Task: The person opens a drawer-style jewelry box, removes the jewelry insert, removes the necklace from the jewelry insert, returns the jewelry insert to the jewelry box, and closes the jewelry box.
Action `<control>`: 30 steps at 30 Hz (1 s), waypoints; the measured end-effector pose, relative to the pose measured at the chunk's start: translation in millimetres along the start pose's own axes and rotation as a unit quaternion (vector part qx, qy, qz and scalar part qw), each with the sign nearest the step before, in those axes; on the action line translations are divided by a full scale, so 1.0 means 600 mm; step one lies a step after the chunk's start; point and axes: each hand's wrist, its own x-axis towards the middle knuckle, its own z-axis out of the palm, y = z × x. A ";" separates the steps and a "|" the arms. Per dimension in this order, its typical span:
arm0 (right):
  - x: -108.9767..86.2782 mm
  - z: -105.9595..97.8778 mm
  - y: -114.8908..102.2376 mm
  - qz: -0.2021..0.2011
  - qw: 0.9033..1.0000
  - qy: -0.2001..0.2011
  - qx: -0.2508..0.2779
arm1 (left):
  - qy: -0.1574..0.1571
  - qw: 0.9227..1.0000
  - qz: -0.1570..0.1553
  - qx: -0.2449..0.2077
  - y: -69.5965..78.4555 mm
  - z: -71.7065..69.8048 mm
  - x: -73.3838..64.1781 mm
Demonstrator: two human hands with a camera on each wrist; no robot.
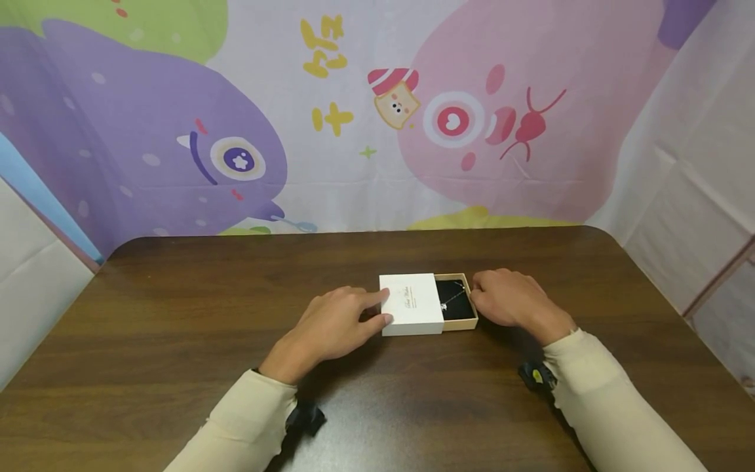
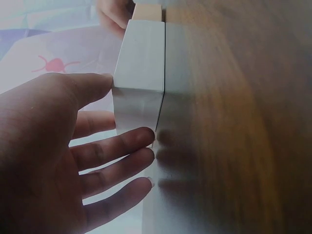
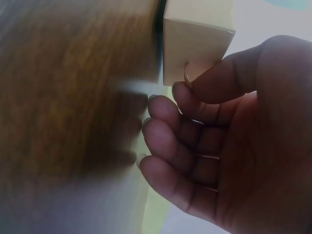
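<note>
A white box sleeve (image 1: pixel 411 303) with small gold lettering lies on the table. From its right end a cream drawer tray (image 1: pixel 460 325) sticks out, and on its black insert (image 1: pixel 454 303) rests a fine silver-coloured necklace (image 1: pixel 445 305) with a small pendant. My left hand (image 1: pixel 339 321) presses the sleeve's left end, thumb and index fingertip at its top edge, the other fingers (image 2: pixel 117 148) extended beside the end wall. At the tray's right end, my right hand (image 1: pixel 512 298) pinches a thin ribbon pull loop (image 3: pixel 187 75) between thumb and index finger, its remaining fingers curled loosely.
The dark wooden table (image 1: pixel 177 314) runs back to a cartoon-printed cloth (image 1: pixel 354 190). Pale cloth panels (image 1: pixel 696 164) stand at the sides. Black wrist straps with devices (image 1: pixel 305 418) sit at both cream sleeve cuffs.
</note>
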 end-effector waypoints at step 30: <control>0.004 0.003 0.009 0.013 1.000 0.000 0.002 | 0.009 1.000 0.005 -0.004 -0.003 0.002 -0.001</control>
